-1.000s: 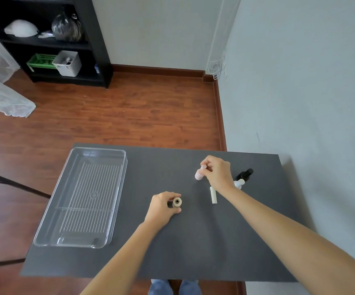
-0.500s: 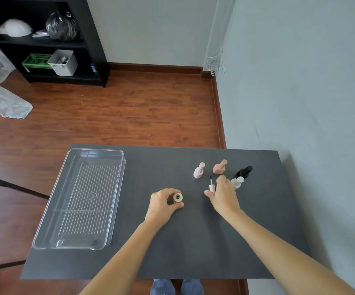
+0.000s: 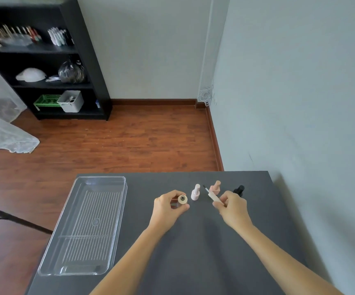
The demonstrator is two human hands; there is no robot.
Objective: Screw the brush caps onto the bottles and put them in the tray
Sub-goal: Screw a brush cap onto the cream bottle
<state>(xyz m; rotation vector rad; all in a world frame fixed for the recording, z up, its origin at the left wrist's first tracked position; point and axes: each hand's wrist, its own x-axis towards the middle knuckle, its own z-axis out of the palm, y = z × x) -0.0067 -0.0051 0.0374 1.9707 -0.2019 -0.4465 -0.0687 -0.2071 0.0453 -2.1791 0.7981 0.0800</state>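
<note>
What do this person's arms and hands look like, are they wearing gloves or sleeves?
No gloves or sleeves show. The left hand and right hand are bare, and both forearms are uncovered to the picture's bottom edge. No watch, rings or bracelets are visible.

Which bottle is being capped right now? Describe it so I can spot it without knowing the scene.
Start at the clear tray on the left of the dark table and look right to the left hand. It grips the open bottle, beige, with a dark round mouth facing up. The pale pink bottle, peach bottle and black bottle beyond it are capped.
</note>
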